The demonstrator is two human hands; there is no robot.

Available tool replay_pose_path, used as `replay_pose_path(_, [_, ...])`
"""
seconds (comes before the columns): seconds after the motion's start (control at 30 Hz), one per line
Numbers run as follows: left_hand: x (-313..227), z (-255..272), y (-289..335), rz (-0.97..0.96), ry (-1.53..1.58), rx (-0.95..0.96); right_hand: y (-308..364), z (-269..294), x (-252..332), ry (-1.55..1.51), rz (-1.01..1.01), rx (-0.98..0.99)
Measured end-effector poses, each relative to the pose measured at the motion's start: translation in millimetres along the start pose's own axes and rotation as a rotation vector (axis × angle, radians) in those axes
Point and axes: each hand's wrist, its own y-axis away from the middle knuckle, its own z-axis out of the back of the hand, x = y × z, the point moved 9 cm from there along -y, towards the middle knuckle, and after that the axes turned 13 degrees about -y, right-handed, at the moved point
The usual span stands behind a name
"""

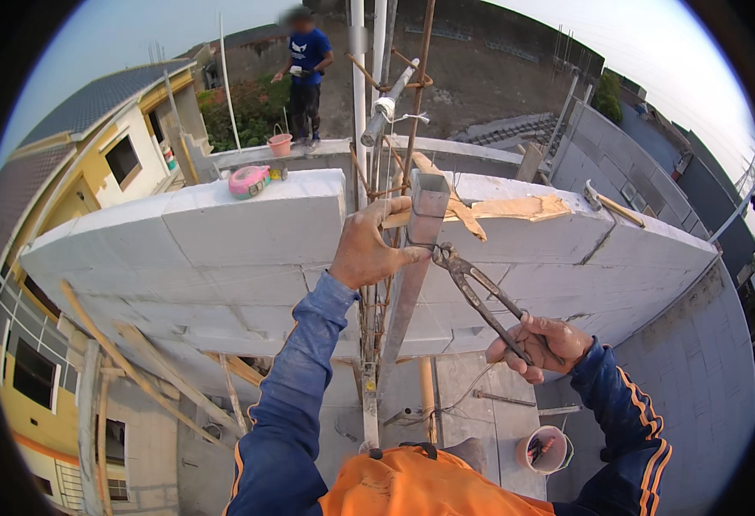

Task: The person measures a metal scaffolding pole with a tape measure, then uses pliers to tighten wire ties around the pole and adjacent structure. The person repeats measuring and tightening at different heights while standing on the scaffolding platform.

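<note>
Head view: at frame centre the left hand [369, 245] wraps the upright grey plank [420, 249], steadying it against the block wall [248, 228], while the right hand [539, 344] squeezes pincers [472, 284] whose head bites at the plank's edge.

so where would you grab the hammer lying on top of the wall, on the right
Take the hammer by its wooden handle, toward the free end that points right, and come down from above. It lies flat on top of the white block wall with the metal head at its left end and open space over the handle. Both hands are busy: left hand on the upright board, right hand on the pincers.
</note>
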Motion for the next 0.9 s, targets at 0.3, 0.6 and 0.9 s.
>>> replay_pose_path(0.3, [-5, 5, -1, -0.003, -0.004, -0.011, 15, -7, 25, 0.713, 0.107, -0.503])
replay_pose_path(0.6, [-5, 6, 0, 0.002, 0.024, -0.002, 29, -35, 55, 1.482, 0.533, -0.906])
replay_pose_path(0.9, [-3, 6, 1, -0.021, -0.029, -0.019, 34, -45, 53, 1.883, 0.753, -1.185])
